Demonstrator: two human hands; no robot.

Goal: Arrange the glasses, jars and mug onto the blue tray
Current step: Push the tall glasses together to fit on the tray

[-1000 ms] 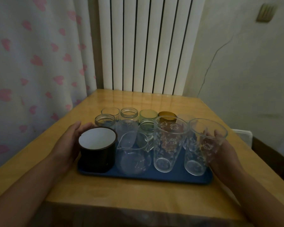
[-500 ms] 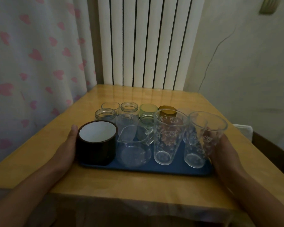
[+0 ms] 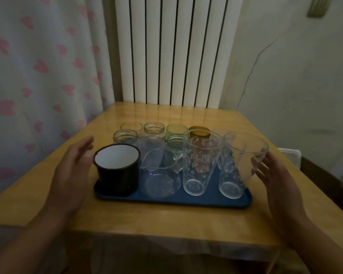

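A blue tray [image 3: 196,200] lies on the wooden table [image 3: 166,218]. On its front row stand a dark mug [image 3: 117,171] with a white inside, a small clear pitcher [image 3: 160,175], and two tall printed glasses [image 3: 200,163] [image 3: 240,165]. Behind them stand several small jars, among them clear ones [image 3: 125,137] [image 3: 154,130], a green one [image 3: 176,129] and an amber one [image 3: 198,131]. My left hand [image 3: 73,167] hovers open just left of the mug, fingers spread, apart from it. My right hand [image 3: 275,178] is open beside the right tall glass, palm facing it.
A white ribbed radiator [image 3: 174,50] stands behind the table's far edge. A curtain with pink hearts [image 3: 38,76] hangs at the left. A cracked wall [image 3: 295,76] is at the right. Bare table surface lies in front of the tray.
Both hands have come off the tray's sides and opened. The left hand lifted away from the mug; the right hand drew back from the right glass.
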